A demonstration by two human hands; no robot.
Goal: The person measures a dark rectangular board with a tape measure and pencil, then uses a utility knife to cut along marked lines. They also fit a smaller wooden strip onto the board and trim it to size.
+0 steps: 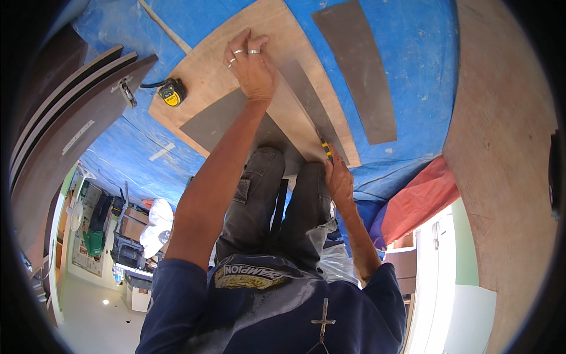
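Observation:
My left hand, with rings on several fingers, lies spread on the far end of a light wooden strip. The strip crosses a grey-brown sheet, which shows on both sides of it. In my right hand is a yellow and black utility knife. Its tip end is at the strip's right edge, close to my knees; the blade is too small to make out. Under the sheet lies a plywood board. A yellow and black tape measure sits at the board's left edge.
A blue tarp spreads under the board. To the right lies a loose grey-brown strip. Several dark panels, one with a metal hinge, stand at the left. A red cloth is at the right, beside a brown wooden surface.

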